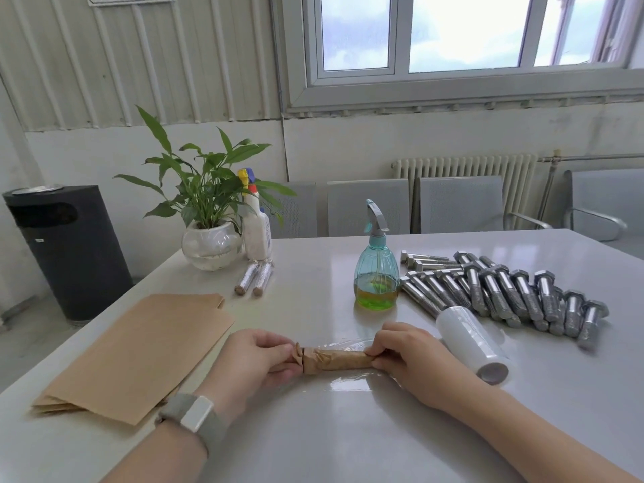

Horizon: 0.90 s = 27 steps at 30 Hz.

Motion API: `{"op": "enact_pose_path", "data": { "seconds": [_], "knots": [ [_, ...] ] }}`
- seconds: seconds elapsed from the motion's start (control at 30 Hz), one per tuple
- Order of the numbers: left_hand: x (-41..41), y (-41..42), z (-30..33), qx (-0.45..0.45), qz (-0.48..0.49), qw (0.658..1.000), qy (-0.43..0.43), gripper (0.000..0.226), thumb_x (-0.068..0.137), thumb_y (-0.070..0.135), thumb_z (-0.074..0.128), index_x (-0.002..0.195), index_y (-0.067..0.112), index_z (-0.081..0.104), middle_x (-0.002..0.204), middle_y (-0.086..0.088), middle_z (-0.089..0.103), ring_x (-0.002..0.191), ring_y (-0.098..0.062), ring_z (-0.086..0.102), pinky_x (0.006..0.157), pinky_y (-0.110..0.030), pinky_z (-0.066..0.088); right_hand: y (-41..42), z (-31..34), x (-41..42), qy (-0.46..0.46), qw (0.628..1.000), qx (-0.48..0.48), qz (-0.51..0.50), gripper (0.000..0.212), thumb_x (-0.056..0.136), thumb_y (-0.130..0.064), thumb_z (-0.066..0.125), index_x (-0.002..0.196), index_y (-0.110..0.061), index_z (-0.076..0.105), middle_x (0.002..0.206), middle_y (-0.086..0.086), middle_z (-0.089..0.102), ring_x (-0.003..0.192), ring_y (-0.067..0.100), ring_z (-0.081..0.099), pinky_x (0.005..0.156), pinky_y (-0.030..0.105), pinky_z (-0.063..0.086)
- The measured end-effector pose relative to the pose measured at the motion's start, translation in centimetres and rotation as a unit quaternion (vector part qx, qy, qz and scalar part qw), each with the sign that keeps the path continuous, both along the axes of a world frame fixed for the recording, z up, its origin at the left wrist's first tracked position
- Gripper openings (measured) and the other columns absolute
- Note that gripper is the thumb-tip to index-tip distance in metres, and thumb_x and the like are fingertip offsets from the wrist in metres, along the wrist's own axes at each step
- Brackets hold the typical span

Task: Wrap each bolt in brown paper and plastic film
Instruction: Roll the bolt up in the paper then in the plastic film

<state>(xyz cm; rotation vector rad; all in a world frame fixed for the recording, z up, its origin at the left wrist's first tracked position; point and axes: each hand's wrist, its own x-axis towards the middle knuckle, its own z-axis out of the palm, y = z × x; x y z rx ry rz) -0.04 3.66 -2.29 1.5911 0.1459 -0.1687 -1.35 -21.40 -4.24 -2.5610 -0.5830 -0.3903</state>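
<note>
At the surface's (348, 430) near edge, a paper-wrapped bolt (336, 359) is pinched at both ends by left hand (259, 357) and right hand (407, 357) fingers over film (348, 381); it should be rolled tightly and evenly.

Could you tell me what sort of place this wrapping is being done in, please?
Probably an office or waiting room at an industrial site: a white table under a window, a radiator behind metal waiting chairs, and a pile of bare bolts.
</note>
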Motion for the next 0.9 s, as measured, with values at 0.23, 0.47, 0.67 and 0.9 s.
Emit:
{"op": "enact_pose_path", "data": {
  "seconds": [0.23,0.47,0.67,0.9],
  "knots": [
    [-0.2,-1.1,-1.7,0.166,0.042,0.976,-0.137,0.013,0.085,0.008,0.073,0.074,0.014,0.074,0.065,-0.003,0.073,0.058,-0.013,0.068,0.062,-0.027,0.057,0.0,0.0,-0.1,0.002,1.0,-0.001,-0.005,0.009,0.09,-0.016,0.069,0.097,-0.019,0.072,0.093,-0.013,0.06,0.094,0.007,0.056,0.074,0.004,0.033],
    [-1.5,-3.0,-2.5,0.461,0.061,0.802,-0.374,0.007,0.088,0.02,0.068,0.081,0.02,0.069,0.08,0.005,0.063,0.073,-0.02,0.062,0.068,-0.033,0.048,0.1,-0.1,0.1,0.002,1.0,0.004,-0.01,0.008,0.089,-0.017,0.069,0.096,-0.02,0.072,0.09,-0.017,0.057,0.089,0.002,0.052,0.072,0.004,0.033],
    [-1.2,-3.0,-2.8,0.569,0.028,0.698,-0.433,0.034,0.059,0.005,0.09,0.066,0.015,0.059,0.064,-0.001,0.054,0.047,-0.019,0.055,0.038,-0.027,0.044,0.1,-0.2,0.0,0.01,1.0,0.004,-0.012,0.009,0.089,-0.017,0.069,0.095,-0.022,0.072,0.092,-0.018,0.058,0.088,0.002,0.054,0.073,0.005,0.035],
    [-0.3,-1.4,-2.7,0.47,-0.037,0.79,-0.392,0.008,0.094,0.018,0.06,0.087,0.017,0.063,0.087,0.005,0.058,0.08,-0.018,0.057,0.073,-0.035,0.048,0.1,-0.3,-0.1,0.013,1.0,0.003,-0.019,0.01,0.089,-0.017,0.069,0.097,-0.023,0.072,0.094,-0.016,0.059,0.09,0.002,0.055,0.073,0.005,0.034]
  ]
}}
